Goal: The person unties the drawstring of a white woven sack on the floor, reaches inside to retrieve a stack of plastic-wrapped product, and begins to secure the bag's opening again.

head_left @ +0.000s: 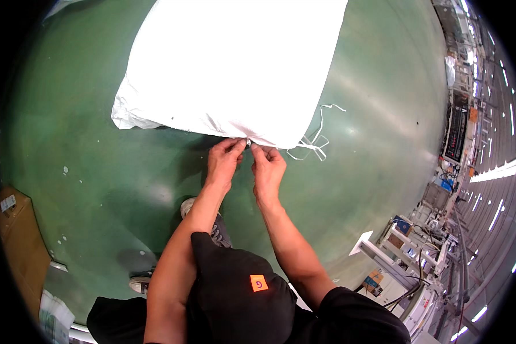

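Observation:
A large, full white sack [229, 63] fills the upper middle of the view, lying on the green floor. My left hand [226, 157] pinches its near edge with thumb and fingers. Right beside it, my right hand [268, 166] is closed on the same edge, the fingertips of both hands nearly meeting. A tiny bit of white material shows between them, too small to make out. Loose white strings [315, 146] trail from the sack's near right corner onto the floor, just right of my right hand.
A brown cardboard box [23, 241] stands at the far left. Machinery with a white frame [393, 266] and cables lines the right side. Below my hands are a sneaker [221, 232] and black cloth with an orange tag [258, 282].

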Demonstrator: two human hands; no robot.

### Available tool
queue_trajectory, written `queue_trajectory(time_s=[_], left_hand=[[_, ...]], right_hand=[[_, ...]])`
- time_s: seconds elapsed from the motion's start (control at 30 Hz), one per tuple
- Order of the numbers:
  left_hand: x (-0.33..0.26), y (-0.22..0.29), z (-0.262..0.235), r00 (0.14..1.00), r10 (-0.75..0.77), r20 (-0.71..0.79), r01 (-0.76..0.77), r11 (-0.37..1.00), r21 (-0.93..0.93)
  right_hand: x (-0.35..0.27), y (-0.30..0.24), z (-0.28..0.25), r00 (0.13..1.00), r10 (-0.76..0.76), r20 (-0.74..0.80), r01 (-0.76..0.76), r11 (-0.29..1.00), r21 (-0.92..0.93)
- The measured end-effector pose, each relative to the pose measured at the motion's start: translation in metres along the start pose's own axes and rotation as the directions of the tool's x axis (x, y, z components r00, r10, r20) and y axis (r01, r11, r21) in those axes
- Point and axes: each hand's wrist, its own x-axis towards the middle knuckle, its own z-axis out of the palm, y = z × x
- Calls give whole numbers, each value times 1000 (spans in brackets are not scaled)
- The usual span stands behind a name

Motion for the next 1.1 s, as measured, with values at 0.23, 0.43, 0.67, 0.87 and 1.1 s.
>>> queue_trajectory(time_s=[0.23,0.43,0.67,0.87,1.1], left_hand=[[0,6,-4,999,33,16,-34,998,57],[0,-4,-14,958,280,55,-266,804,532],[-11,7,-19,898,425,119,-405,687,604],[-25,14,-6,878,457,145,-457,707,539],[-23,2,-32,890,420,-181,-357,885,299]], right_hand=[[9,-5,9,990,131,46,-134,987,83],[11,11,8,980,-150,129,171,971,-168],[-13,24,1,783,-585,210,556,509,-657],[14,39,-5,631,-718,292,686,342,-642],[11,28,8,566,-772,289,721,294,-627]])
